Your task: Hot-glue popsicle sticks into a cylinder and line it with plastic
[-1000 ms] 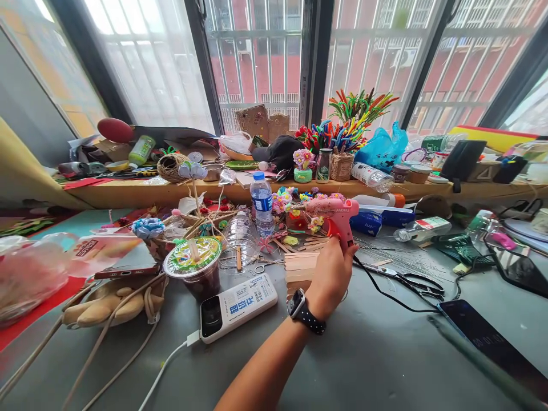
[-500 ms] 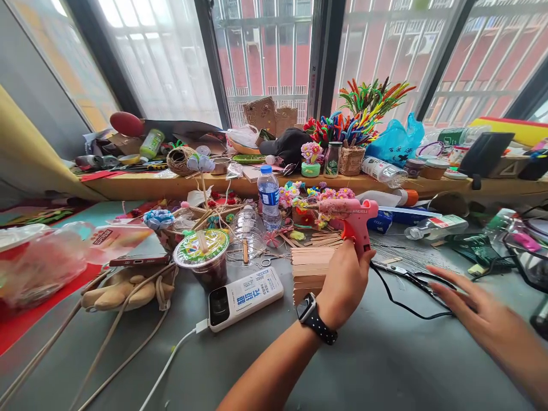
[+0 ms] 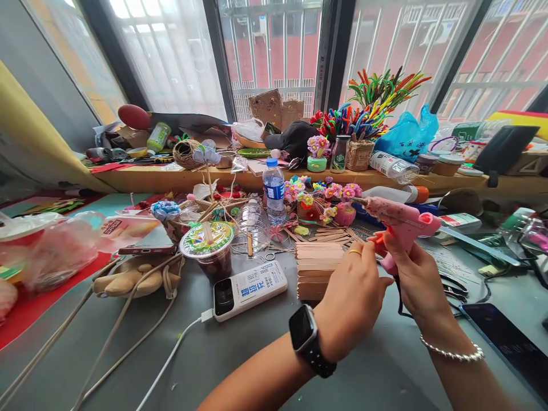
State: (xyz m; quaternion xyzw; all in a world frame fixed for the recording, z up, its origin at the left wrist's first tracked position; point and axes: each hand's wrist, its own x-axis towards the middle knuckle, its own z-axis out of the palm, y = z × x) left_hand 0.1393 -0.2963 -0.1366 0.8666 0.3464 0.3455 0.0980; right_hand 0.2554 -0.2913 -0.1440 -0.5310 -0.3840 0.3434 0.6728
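A pink hot glue gun (image 3: 402, 224) with an orange trigger is in my right hand (image 3: 422, 279), whose fingers wrap its handle. Its nozzle points left, and a clear glue stick (image 3: 475, 244) juts out of the back. My left hand (image 3: 353, 294) is beside the trigger, back turned to me and fingers curled; whether anything is in them is hidden. Just behind my left hand lies a ribbed panel of wooden craft sticks (image 3: 319, 265). The gun's black cord (image 3: 401, 299) hangs below the handle.
A white power bank (image 3: 250, 290) with a cable and a lidded drink cup (image 3: 208, 251) stand to the left. A water bottle (image 3: 273, 191) and crochet-like flowers (image 3: 338, 191) are behind. Scissors (image 3: 454, 288) and a phone (image 3: 509, 348) lie right. Pipe cleaners (image 3: 363, 123) crowd the sill.
The glue gun has passed from my left hand to my right and moved right, nearer to me. My right hand came in from the right. The view shifted slightly, and a phone now shows.
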